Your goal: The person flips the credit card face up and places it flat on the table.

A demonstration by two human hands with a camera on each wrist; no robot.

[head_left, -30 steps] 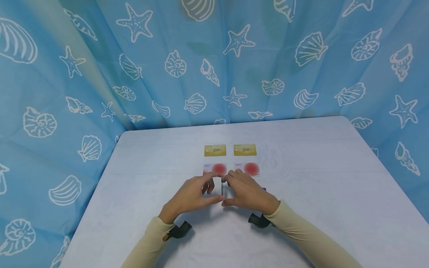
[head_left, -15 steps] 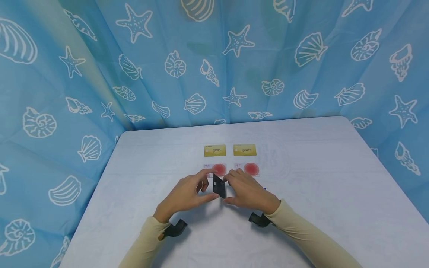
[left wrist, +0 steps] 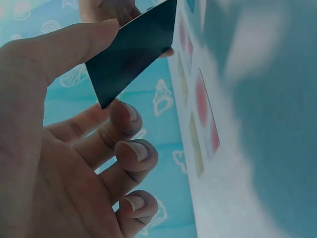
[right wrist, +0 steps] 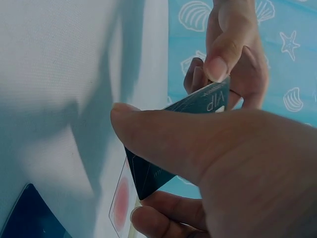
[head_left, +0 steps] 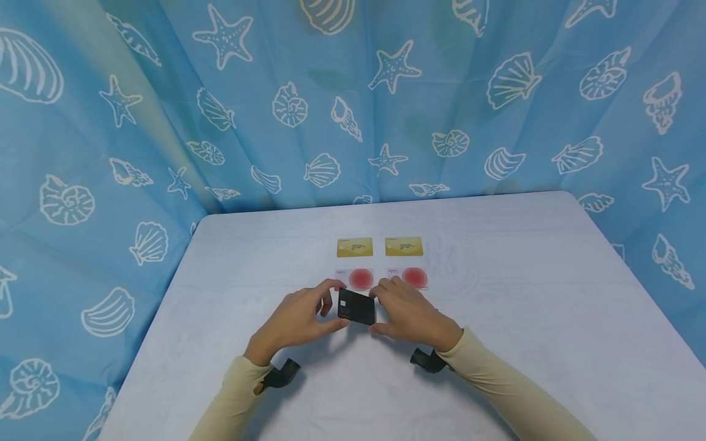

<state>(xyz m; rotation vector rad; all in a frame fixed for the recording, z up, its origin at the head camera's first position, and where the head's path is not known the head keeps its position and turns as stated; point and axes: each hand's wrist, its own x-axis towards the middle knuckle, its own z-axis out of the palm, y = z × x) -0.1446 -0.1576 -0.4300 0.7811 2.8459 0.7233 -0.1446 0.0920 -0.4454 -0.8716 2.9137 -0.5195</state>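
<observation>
A black card (head_left: 356, 307) marked VIP is held up off the table between both hands, its printed face toward the head camera. My left hand (head_left: 292, 318) pinches its left end between thumb and forefinger; the other fingers are loosely bent below it in the left wrist view. At the card's right end my right hand (head_left: 410, 312) grips it with thumb and fingers. In the right wrist view, the right thumb crosses the front of the card (right wrist: 146, 176). The plain dark back of the card (left wrist: 133, 54) faces the left wrist camera.
Beyond the hands lie two white cards with red circles, one left (head_left: 361, 279) and one right (head_left: 414, 278). Behind them are two gold cards, left (head_left: 355, 247) and right (head_left: 404, 246). A dark blue card (right wrist: 34, 218) lies on the white table (head_left: 524, 288). A shell-patterned curtain (head_left: 342, 79) hangs behind.
The black card has turned from edge-on to showing its printed face. My left hand has moved left and slightly down with its end; the right hand has barely moved.
</observation>
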